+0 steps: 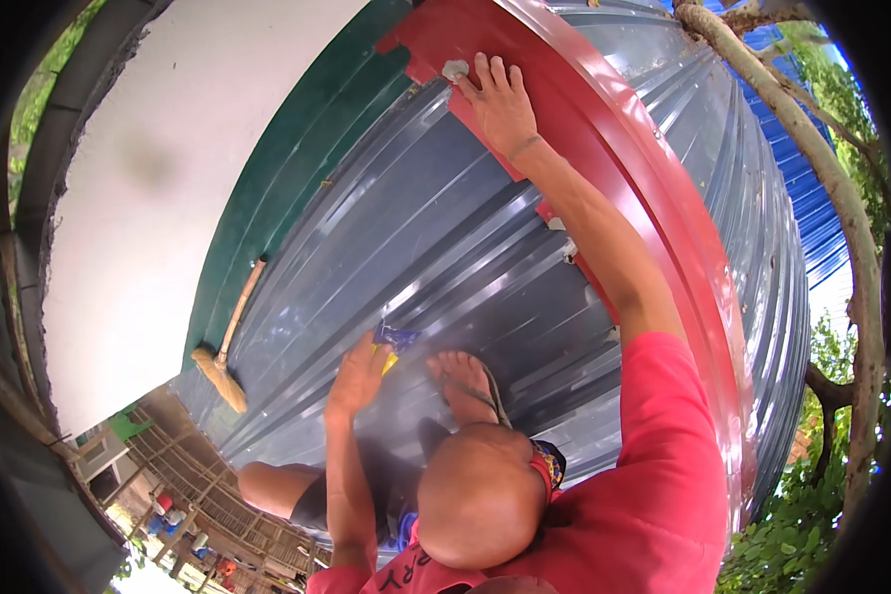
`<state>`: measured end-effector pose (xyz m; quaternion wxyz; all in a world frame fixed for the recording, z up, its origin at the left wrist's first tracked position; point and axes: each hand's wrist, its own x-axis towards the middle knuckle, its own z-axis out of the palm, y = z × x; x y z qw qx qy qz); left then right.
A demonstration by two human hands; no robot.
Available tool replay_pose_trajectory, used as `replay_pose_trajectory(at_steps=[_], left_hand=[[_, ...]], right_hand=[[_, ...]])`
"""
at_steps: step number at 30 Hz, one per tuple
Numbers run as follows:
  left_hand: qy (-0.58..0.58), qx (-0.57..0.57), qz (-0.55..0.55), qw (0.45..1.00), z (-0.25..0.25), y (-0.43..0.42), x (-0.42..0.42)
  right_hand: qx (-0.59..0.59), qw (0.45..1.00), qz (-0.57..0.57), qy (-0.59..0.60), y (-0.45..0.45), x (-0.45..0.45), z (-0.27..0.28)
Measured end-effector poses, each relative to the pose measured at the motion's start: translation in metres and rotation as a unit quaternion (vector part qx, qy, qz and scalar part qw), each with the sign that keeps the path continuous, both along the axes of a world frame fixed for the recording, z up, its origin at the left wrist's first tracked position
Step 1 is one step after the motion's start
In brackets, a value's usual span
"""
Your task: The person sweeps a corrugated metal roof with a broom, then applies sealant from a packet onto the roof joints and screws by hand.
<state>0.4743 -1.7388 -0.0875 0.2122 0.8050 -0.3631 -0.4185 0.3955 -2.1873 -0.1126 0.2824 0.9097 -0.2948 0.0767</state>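
My right hand (502,114) reaches far forward onto the red metal flashing (589,134), fingers spread and lying flat. Its thumb rests by a grey putty-like patch (455,70) at the flashing's notched edge. Nearer to me, my left hand (354,376) is closed around a small blue and yellow packet (394,342), just above the dark grey corrugated roofing (376,238). Fingers partly cover the packet, so I cannot make out its full shape. More grey patches (556,224) show along the flashing's lower edge.
A wooden-handled hammer or mallet (230,361) lies to the left on the roofing. My sandalled foot (465,386) rests on the sheets. Beyond are a green strip (277,178) and a white wall (168,198). Tree branches (841,188) hang at the right; the ground lies below at the lower left.
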Motion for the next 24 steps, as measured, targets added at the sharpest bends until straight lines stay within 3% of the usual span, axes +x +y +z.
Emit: replay_pose_trajectory(at_steps=[9, 13, 15, 17, 21, 24], left_hand=[[0.009, 0.022, -0.01, 1.0, 0.003, -0.006, -0.004], [0.014, 0.037, -0.006, 0.999, 0.015, -0.02, -0.006], [0.021, 0.042, 0.005, 0.999, 0.015, -0.025, -0.009], [0.026, 0.03, 0.019, 0.999, 0.004, -0.028, -0.01], [0.031, -0.001, 0.03, 0.999, -0.005, -0.039, -0.013], [0.026, -0.024, 0.023, 0.999, -0.01, -0.046, -0.015]], right_hand=[[0.02, 0.998, -0.002, -0.067, 0.013, 0.012, -0.017], [0.055, 0.982, 0.085, -0.159, 0.044, 0.032, -0.005], [0.162, 0.94, 0.168, -0.248, 0.093, 0.035, 0.028], [0.298, 0.865, 0.216, -0.34, 0.148, 0.02, 0.065], [0.464, 0.756, 0.14, -0.44, 0.238, -0.035, 0.09], [0.534, 0.682, 0.009, -0.5, 0.277, -0.083, 0.074]])
